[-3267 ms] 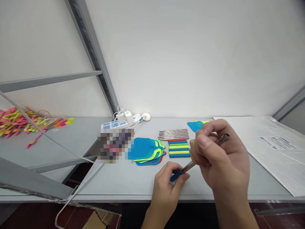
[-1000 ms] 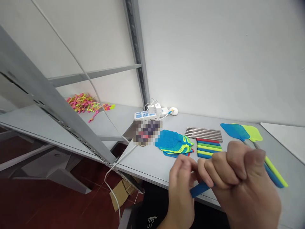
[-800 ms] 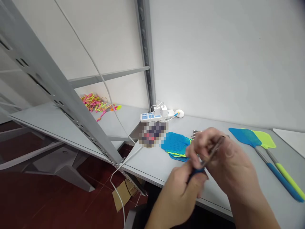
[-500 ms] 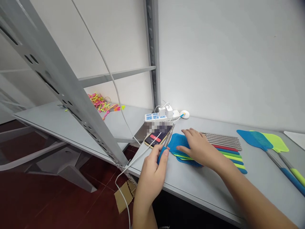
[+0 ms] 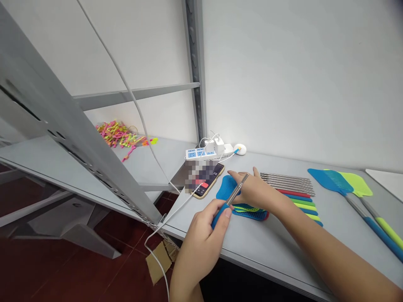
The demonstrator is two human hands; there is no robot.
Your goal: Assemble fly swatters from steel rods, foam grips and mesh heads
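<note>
My left hand point(image 5: 204, 239) is closed around the blue grip of a telescopic fly swatter handle point(image 5: 234, 193). Its steel rod points up and to the right, passing in front of my right hand point(image 5: 253, 188). That right hand lies over a pile of mesh fly swatter heads point(image 5: 226, 187), blue on top with yellow-green and red edges below. Its fingers are spread, the thumb partly hidden behind the rod; no head is seen lifted. Just right of it lies a row of swatter handles point(image 5: 286, 183) with steel rods and red, blue and green grips.
Two whole fly swatters, blue point(image 5: 329, 180) and yellow-green point(image 5: 362, 184), lie at the right. A phone point(image 5: 210, 178) with a white cable sits by a power strip point(image 5: 201, 154). A grey metal post point(image 5: 94, 159) crosses the left. Colourful strips point(image 5: 118, 134) lie beyond it.
My left hand has moved slightly right with the swatter handle, whose rod now overlaps my right hand. My right hand has shifted left and lower over the heads. The view has turned a little.
</note>
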